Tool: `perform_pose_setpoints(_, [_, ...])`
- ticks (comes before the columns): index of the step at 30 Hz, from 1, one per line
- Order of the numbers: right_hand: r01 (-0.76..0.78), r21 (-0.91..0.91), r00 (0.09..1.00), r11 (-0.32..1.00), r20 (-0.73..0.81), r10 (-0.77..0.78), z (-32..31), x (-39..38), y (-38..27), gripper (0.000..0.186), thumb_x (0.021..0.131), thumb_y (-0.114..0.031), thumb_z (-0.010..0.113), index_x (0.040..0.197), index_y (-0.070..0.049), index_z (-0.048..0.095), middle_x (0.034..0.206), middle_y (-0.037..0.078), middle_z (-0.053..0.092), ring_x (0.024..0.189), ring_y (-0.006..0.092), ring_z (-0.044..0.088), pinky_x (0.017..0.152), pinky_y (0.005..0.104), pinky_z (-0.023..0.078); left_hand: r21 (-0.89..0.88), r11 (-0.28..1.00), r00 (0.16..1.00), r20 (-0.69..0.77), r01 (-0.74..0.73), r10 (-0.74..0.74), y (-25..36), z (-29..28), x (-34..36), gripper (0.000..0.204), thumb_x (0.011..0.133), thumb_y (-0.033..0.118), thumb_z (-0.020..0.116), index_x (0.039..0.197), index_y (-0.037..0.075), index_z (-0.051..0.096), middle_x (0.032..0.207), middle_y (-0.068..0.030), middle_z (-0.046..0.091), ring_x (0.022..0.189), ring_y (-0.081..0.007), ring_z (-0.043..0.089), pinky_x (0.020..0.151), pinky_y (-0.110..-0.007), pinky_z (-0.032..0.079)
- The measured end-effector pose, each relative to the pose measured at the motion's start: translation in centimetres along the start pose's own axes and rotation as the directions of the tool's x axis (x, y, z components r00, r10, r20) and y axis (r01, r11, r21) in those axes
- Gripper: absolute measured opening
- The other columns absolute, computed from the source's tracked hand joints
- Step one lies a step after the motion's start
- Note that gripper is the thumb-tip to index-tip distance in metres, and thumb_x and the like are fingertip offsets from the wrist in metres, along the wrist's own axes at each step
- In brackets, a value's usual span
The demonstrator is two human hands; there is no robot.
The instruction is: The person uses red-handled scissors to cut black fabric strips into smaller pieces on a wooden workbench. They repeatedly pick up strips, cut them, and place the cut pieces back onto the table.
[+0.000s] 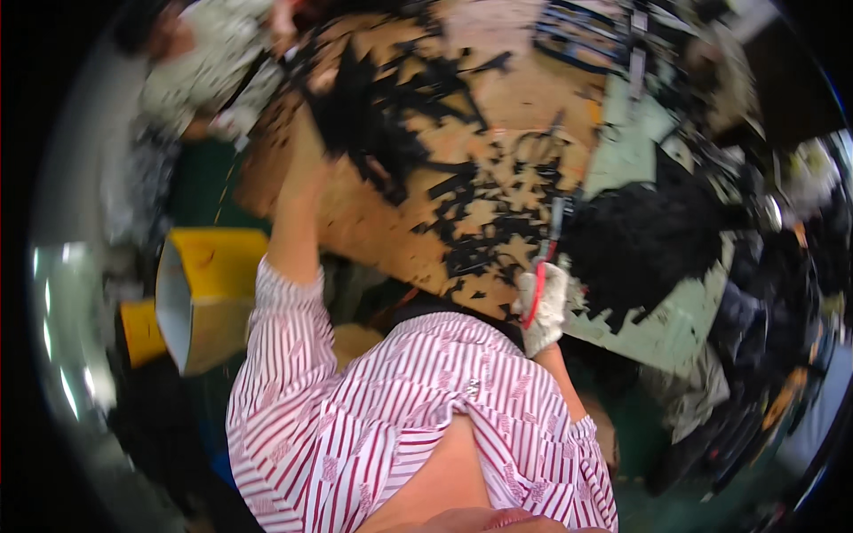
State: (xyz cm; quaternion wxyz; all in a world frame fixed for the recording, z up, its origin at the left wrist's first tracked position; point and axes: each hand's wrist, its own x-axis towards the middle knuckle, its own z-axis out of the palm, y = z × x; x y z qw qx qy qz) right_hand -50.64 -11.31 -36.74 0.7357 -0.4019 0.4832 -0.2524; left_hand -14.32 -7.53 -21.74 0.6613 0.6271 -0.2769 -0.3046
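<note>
My right hand [544, 306], in a white knit glove, grips red-handled scissors [539, 289] at the near edge of the wooden table. The blades point away from me, between small black scraps [484, 226] and a large heap of black pieces [644, 235]. Stretched forward on the left, my bare left hand [308, 142] reaches into a loose pile of pointed black strips [355, 107]. The strips and motion blur hide its fingers, so whether it holds any cannot be told.
Another person [213, 62] in a light patterned top is at the table's far left corner. A yellow bin [218, 258] stands left of the wooden table [373, 244]. A pale green board [680, 342] lies under the black heap on the right. Blue-and-black items [577, 35] lie at the back.
</note>
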Motion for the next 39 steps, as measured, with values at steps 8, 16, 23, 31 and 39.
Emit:
perform_pose_setpoints(8, [0.210, 0.036, 0.974, 0.977, -0.091, -0.206, -2.1, -1.2, -1.4, 0.037, 0.082, -0.013, 0.064, 0.108, -0.006, 0.038, 0.072, 0.000, 0.047, 0.048, 0.0048, 0.043, 0.044, 0.0194, 0.038, 0.636, 0.366, 0.706, 0.429, -0.679, 0.564, 3.2, 7.3, -2.1, 0.011, 0.080, 0.006, 0.066, 0.082, 0.006, 0.055, 0.076, -0.0001, 0.056, 0.065, -0.0100, 0.052, 0.065, -0.022, 0.041])
perform_pose_setpoints(16, [0.277, 0.196, 0.925, 0.941, -0.319, -0.206, -5.8, -3.6, -1.0, 0.039, 0.085, -0.015, 0.061, 0.113, -0.006, 0.035, 0.084, 0.002, 0.050, 0.055, 0.0055, 0.048, 0.047, 0.0187, 0.042, -0.115, 0.808, 0.682, 0.476, -0.577, 0.555, 6.1, 14.4, -3.0, 0.029, 0.080, 0.017, 0.068, 0.091, 0.000, 0.047, 0.069, -0.0037, 0.046, 0.058, -0.0143, 0.050, 0.055, -0.024, 0.039])
perform_pose_setpoints(23, [0.385, 0.132, 0.808, 0.914, -0.526, -0.265, -7.7, -6.0, -1.1, 0.034, 0.087, -0.022, 0.055, 0.110, -0.003, 0.038, 0.070, 0.000, 0.047, 0.047, 0.0060, 0.044, 0.043, 0.0184, 0.037, -0.126, 0.848, 0.626, 0.621, -0.515, 0.472, 5.8, 23.1, -3.7, 0.015, 0.072, 0.013, 0.066, 0.080, 0.003, 0.057, 0.060, -0.0044, 0.055, 0.048, -0.0134, 0.051, 0.046, -0.024, 0.040])
perform_pose_setpoints(31, [0.373, 0.113, 0.723, 0.921, -0.657, -0.212, -9.6, -8.3, -0.4, 0.034, 0.085, -0.032, 0.057, 0.099, -0.005, 0.041, 0.067, 0.000, 0.046, 0.046, 0.0058, 0.043, 0.041, 0.0183, 0.037, -0.187, 0.977, 0.451, 0.884, 0.105, 0.121, 1.8, 31.9, -0.3, 0.034, 0.090, 0.021, 0.054, 0.117, 0.001, 0.049, 0.093, -0.0099, 0.062, 0.072, -0.0149, 0.058, 0.066, -0.027, 0.046])
perform_pose_setpoints(39, [0.328, 0.225, 0.721, 0.917, -0.687, -0.089, -10.4, -8.6, 0.0, 0.034, 0.085, -0.029, 0.058, 0.100, -0.005, 0.041, 0.066, 0.001, 0.046, 0.045, 0.0056, 0.044, 0.039, 0.0180, 0.037, 0.225, 0.942, 0.633, 0.774, -0.251, -0.016, -12.2, 50.1, 8.6, 0.027, 0.072, 0.016, 0.073, 0.094, 0.003, 0.064, 0.080, -0.0059, 0.064, 0.072, -0.0131, 0.055, 0.070, -0.027, 0.043])
